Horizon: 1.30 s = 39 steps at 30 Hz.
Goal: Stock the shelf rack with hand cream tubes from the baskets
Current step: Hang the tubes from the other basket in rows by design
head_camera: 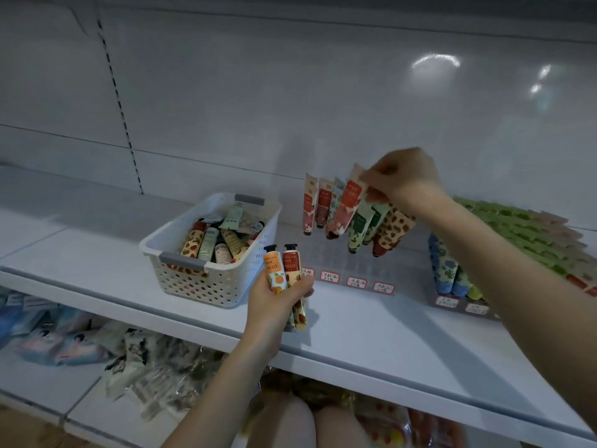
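A white perforated basket with grey handles stands on the white shelf, holding several loose hand cream tubes. My left hand grips two tubes with black caps pointing up, just right of the basket. My right hand pinches the crimped top of a red-patterned tube among several tubes standing cap-down in a clear display rack with red price labels along its front.
A second rack at the right carries rows of green, blue and orange tubes. Below, the lower shelf holds packaged goods. The white back panel rises behind everything.
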Each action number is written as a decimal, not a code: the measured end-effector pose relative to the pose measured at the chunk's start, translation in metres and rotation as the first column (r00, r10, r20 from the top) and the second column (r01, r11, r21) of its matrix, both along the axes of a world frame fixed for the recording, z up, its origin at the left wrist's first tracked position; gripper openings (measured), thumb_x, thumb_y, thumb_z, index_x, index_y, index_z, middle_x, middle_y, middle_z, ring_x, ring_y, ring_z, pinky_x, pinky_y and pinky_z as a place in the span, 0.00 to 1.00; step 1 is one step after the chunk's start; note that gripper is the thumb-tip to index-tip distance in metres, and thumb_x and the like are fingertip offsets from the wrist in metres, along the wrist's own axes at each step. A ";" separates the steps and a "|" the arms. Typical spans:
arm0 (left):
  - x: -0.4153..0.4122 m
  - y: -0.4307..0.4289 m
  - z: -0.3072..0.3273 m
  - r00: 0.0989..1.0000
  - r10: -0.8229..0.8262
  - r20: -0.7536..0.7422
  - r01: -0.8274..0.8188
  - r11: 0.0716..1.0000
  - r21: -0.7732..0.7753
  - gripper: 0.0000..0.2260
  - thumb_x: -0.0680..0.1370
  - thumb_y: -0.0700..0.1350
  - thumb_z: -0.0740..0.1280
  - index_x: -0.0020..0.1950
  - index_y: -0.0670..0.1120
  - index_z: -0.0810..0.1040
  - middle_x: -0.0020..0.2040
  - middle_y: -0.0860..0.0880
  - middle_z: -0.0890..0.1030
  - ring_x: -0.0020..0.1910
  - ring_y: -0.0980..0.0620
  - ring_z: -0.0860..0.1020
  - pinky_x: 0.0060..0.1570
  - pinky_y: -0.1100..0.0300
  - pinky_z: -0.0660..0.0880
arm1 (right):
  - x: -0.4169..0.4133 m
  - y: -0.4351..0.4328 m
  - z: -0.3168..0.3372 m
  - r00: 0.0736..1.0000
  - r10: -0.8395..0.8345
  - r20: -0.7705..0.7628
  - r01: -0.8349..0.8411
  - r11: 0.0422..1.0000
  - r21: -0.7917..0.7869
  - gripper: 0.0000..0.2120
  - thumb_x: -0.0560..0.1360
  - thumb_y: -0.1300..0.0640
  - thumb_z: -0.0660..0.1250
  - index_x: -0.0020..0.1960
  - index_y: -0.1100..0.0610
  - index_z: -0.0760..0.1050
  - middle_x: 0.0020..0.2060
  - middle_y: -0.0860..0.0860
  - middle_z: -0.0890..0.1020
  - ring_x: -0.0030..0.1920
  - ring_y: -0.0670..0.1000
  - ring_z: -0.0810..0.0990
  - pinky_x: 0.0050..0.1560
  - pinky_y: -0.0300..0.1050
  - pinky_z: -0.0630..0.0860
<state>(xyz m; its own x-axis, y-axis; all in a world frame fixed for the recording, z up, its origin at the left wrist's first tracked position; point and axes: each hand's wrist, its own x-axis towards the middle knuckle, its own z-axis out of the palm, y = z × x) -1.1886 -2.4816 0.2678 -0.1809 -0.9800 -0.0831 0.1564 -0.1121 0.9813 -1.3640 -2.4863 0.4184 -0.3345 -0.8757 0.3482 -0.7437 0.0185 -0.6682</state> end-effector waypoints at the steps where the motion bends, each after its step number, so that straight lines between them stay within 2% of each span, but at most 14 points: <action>1: 0.000 -0.002 -0.002 1.000 -0.006 0.008 0.006 1.000 0.010 0.07 0.73 0.45 0.71 0.47 0.47 0.75 0.40 0.47 0.82 0.38 0.52 0.80 0.29 0.62 0.70 | 0.000 -0.010 0.005 0.998 -0.024 -0.057 0.022 0.999 -0.032 0.07 0.76 0.58 0.66 0.39 0.57 0.76 0.33 0.50 0.80 0.28 0.41 0.79 0.31 0.31 0.78; 4: -0.002 -0.009 -0.004 1.000 -0.011 0.014 0.011 0.999 0.034 0.06 0.73 0.46 0.71 0.45 0.48 0.75 0.37 0.49 0.81 0.35 0.54 0.78 0.29 0.62 0.69 | -0.002 -0.041 0.012 0.983 -0.053 -0.173 0.035 0.993 -0.110 0.07 0.76 0.61 0.65 0.42 0.63 0.78 0.35 0.56 0.82 0.30 0.47 0.78 0.40 0.40 0.79; 9: -0.006 -0.022 -0.004 1.000 -0.023 -0.011 0.024 0.999 0.032 0.05 0.74 0.43 0.70 0.46 0.48 0.75 0.37 0.49 0.81 0.39 0.51 0.79 0.33 0.60 0.72 | -0.004 -0.084 0.005 0.961 -0.105 -0.256 0.099 0.994 -0.036 0.08 0.76 0.65 0.63 0.43 0.67 0.79 0.38 0.61 0.83 0.27 0.46 0.77 0.45 0.48 0.81; 11: -0.006 -0.025 -0.005 0.999 -0.031 0.007 0.031 0.999 0.030 0.05 0.74 0.42 0.70 0.47 0.48 0.75 0.39 0.48 0.81 0.38 0.52 0.79 0.35 0.60 0.74 | -0.003 -0.093 -0.002 0.953 -0.109 -0.283 0.113 0.994 -0.004 0.09 0.75 0.67 0.62 0.45 0.70 0.79 0.41 0.63 0.83 0.36 0.54 0.82 0.48 0.52 0.80; 13: -0.007 -0.027 -0.007 0.999 -0.038 0.021 0.038 0.999 0.030 0.06 0.74 0.40 0.69 0.48 0.47 0.75 0.41 0.47 0.81 0.38 0.53 0.79 0.34 0.61 0.74 | -0.002 -0.099 -0.011 0.945 -0.110 -0.307 0.120 0.993 0.016 0.10 0.76 0.66 0.61 0.47 0.70 0.79 0.43 0.63 0.83 0.43 0.59 0.82 0.48 0.50 0.80; 15: -0.007 -0.029 -0.010 0.998 -0.050 0.026 0.049 0.998 0.033 0.07 0.74 0.40 0.70 0.50 0.47 0.75 0.43 0.46 0.81 0.38 0.53 0.79 0.32 0.62 0.73 | -0.001 -0.104 -0.020 0.937 -0.112 -0.331 0.129 0.991 0.030 0.10 0.76 0.66 0.61 0.49 0.71 0.78 0.45 0.63 0.82 0.46 0.60 0.81 0.47 0.49 0.79; 18: -0.006 -0.029 -0.015 0.997 -0.072 0.011 0.072 0.997 0.032 0.07 0.73 0.39 0.70 0.48 0.47 0.75 0.41 0.47 0.81 0.33 0.56 0.78 0.28 0.65 0.73 | -0.001 -0.112 -0.033 0.933 -0.109 -0.343 0.139 0.988 0.062 0.10 0.75 0.66 0.60 0.49 0.72 0.78 0.46 0.64 0.82 0.45 0.60 0.81 0.48 0.55 0.79; 22: -0.007 -0.029 -0.018 0.997 -0.072 0.010 0.072 0.997 0.033 0.07 0.73 0.38 0.70 0.47 0.47 0.75 0.41 0.46 0.81 0.35 0.55 0.79 0.32 0.64 0.74 | 0.002 -0.120 -0.048 0.926 -0.108 -0.362 0.148 0.986 0.083 0.11 0.76 0.64 0.61 0.47 0.71 0.78 0.43 0.63 0.82 0.43 0.59 0.81 0.44 0.51 0.78; 25: -0.007 -0.030 -0.020 0.998 -0.069 0.007 0.069 0.997 0.039 0.07 0.73 0.39 0.70 0.48 0.46 0.75 0.41 0.47 0.81 0.36 0.55 0.79 0.31 0.65 0.74 | 0.005 -0.123 -0.055 0.919 -0.108 -0.378 0.162 0.980 0.112 0.14 0.78 0.58 0.61 0.48 0.70 0.77 0.42 0.62 0.82 0.39 0.57 0.78 0.34 0.47 0.75; 28: -0.006 -0.031 -0.021 0.997 -0.071 0.013 0.071 0.997 0.042 0.08 0.73 0.39 0.70 0.50 0.46 0.75 0.42 0.47 0.81 0.36 0.55 0.79 0.32 0.66 0.73 | 0.005 -0.125 -0.061 0.920 -0.103 -0.379 0.155 0.982 0.110 0.13 0.79 0.61 0.59 0.42 0.69 0.76 0.39 0.61 0.80 0.36 0.55 0.75 0.35 0.45 0.73; 31: -0.005 -0.032 -0.023 0.997 -0.071 0.008 0.071 0.997 0.036 0.08 0.73 0.38 0.70 0.50 0.44 0.75 0.41 0.47 0.80 0.36 0.55 0.79 0.30 0.68 0.73 | 0.005 -0.125 -0.061 0.925 -0.099 -0.366 0.153 0.981 0.122 0.11 0.78 0.62 0.58 0.39 0.63 0.71 0.36 0.58 0.76 0.36 0.54 0.73 0.34 0.44 0.71; 35: -0.005 -0.032 -0.024 0.997 -0.071 -0.005 0.071 0.996 0.047 0.08 0.73 0.37 0.70 0.50 0.44 0.75 0.41 0.46 0.80 0.35 0.55 0.79 0.29 0.68 0.75 | 0.004 -0.130 -0.058 0.920 -0.102 -0.378 0.183 0.966 0.185 0.16 0.78 0.62 0.58 0.32 0.60 0.64 0.29 0.52 0.70 0.38 0.54 0.73 0.27 0.39 0.66; 39: -0.006 -0.032 -0.026 0.997 -0.071 0.002 0.071 0.996 0.060 0.08 0.73 0.38 0.70 0.51 0.42 0.76 0.43 0.44 0.82 0.34 0.56 0.79 0.28 0.69 0.74 | 0.007 -0.133 -0.055 0.905 -0.092 -0.416 0.199 0.955 0.221 0.18 0.79 0.63 0.57 0.31 0.58 0.60 0.29 0.52 0.67 0.35 0.54 0.71 0.26 0.38 0.64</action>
<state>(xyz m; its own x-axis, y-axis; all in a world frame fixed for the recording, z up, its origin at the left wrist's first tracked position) -1.1946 -2.5138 0.2421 -0.2490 -0.9581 -0.1417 0.1422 -0.1809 0.9732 -1.3574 -2.6193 0.3630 -0.3459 -0.9036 0.2527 -0.9209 0.2753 -0.2760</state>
